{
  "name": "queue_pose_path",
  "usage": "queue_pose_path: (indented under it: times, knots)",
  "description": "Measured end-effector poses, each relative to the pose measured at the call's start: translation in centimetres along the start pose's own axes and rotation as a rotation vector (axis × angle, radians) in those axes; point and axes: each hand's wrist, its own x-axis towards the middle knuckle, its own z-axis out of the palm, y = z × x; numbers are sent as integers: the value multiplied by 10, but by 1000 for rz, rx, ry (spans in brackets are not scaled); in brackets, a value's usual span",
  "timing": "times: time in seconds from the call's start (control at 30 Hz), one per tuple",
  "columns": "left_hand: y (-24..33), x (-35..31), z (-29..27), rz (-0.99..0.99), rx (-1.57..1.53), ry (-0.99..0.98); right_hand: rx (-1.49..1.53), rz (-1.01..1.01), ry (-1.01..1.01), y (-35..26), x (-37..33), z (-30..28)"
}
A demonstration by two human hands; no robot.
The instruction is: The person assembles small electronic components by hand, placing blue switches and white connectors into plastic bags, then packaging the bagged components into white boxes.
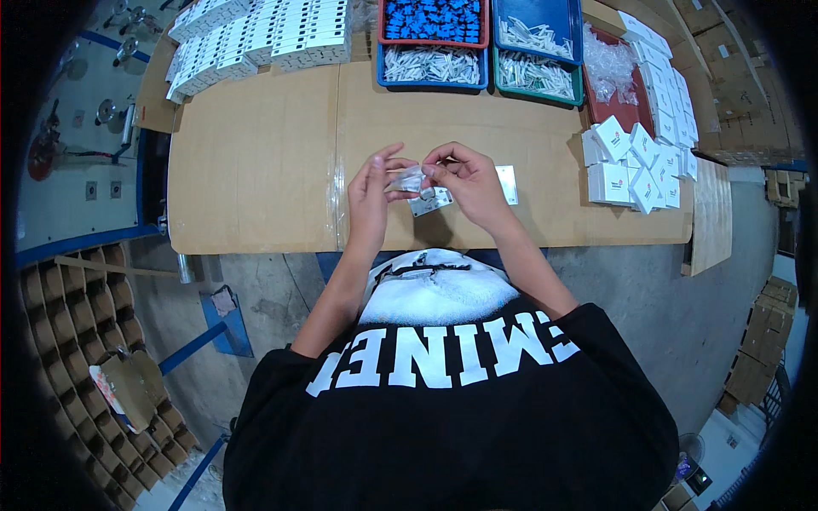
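Over the middle of the cardboard-covered table, both my hands meet at a small clear plastic bag (409, 180). My left hand (372, 192) grips its left side between thumb and fingers. With thumb and forefinger pinched, my right hand (470, 181) holds the bag's right end. Something small and whitish shows at that end, too small to name. A flat white-silver piece (433, 203) with dark marks lies below the bag, partly hidden by my fingers. Just right of my right hand rests a second flat white piece (509, 185), also partly covered.
At the back, a red tray (383, 41) holds blue plastic parts. A blue tray (433, 86) and a green tray (538, 100) contain small white pieces. Clear plastic bags (607, 68) fill a red bin at right. White boxes (609, 183) pile nearby; more white boxes (311, 38) stand back left.
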Motion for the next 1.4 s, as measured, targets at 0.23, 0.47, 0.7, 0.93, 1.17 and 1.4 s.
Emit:
queue_pose_path:
  times: [0.23,0.47,0.7,0.93,1.17,1.4]
  knots:
    - [-18,5,-29,-350,-233,-292,-124,-110,-180,-15,-3,-29]
    - [-20,4,-17,-286,-143,-175,-256,-43,-159,-10,-4,-48]
    - [-29,7,-17,-300,-72,-135,-211,-146,-123,3,1,-48]
    - [-35,9,-20,-152,65,-86,-133,97,-86,3,-2,-36]
    - [-32,8,-18,-129,65,-51,-149,77,-102,13,0,-33]
    - [-43,19,-37,15,354,-204,-160,59,-103,22,1,-32]
